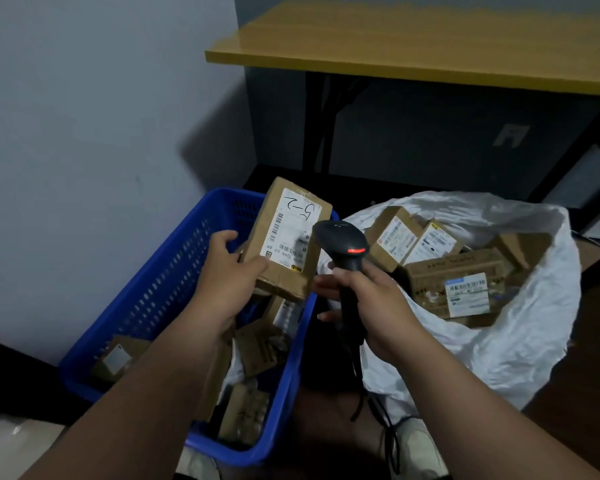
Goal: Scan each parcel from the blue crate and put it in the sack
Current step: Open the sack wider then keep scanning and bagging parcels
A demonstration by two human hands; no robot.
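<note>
Blue crate (160, 289) left, more boxes inside. Left hand (229, 275) grips parcel (288, 237) over crate's far end; label handwritten "5-2", digits "1098 69 69". Right hand (371, 306) grips black scanner (343, 244), red LED lit. White sack (520, 344) right holds labelled boxes, print unreadable.

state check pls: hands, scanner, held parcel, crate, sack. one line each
left hand: grips the held parcel at its lower end
right hand: grips the scanner handle
scanner: red light on, head toward the parcel label
held parcel: lifted over the crate, label side up, tilted
blue crate: parcels remain inside
white sack: mouth open, several parcels inside
</note>
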